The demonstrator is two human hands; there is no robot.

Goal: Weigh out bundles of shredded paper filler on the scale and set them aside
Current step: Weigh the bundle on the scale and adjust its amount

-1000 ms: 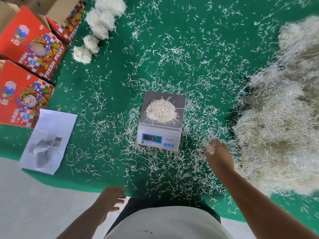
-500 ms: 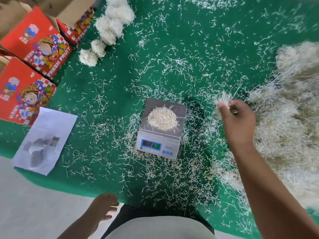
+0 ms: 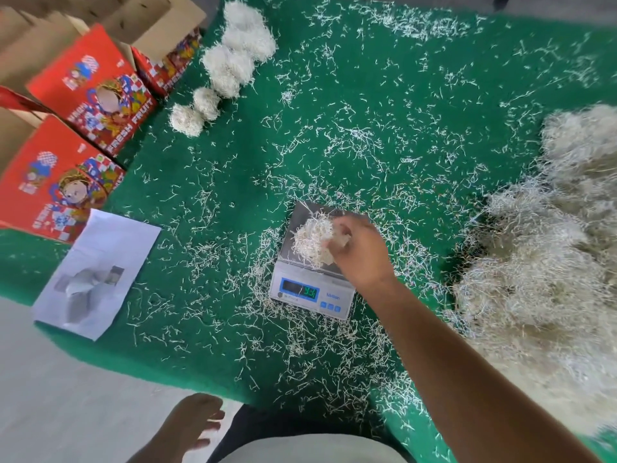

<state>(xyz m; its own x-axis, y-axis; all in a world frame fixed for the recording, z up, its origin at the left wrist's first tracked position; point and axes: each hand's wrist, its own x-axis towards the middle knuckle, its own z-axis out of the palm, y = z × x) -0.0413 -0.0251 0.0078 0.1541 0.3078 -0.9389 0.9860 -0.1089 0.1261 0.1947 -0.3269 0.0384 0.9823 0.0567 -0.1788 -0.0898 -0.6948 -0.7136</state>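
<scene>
Green felt table covering (image 3: pixel 367 135) fills most of the frame, littered with loose white paper strands. Large pale heap of shredded paper filler (image 3: pixel 547 262) spreads along the right edge. Red printed cardboard fruit boxes (image 3: pixel 86 105) stand at upper left, with round white weighed bundles (image 3: pixel 227 68) just beside them. Small silver digital scale (image 3: pixel 314 289) sits at centre; the right hand (image 3: pixel 357 252) grips a white shredded paper clump (image 3: pixel 312 240) on its platform. The left hand (image 3: pixel 193 426) hangs at the bottom edge, fingers loosely relaxed, holding nothing
</scene>
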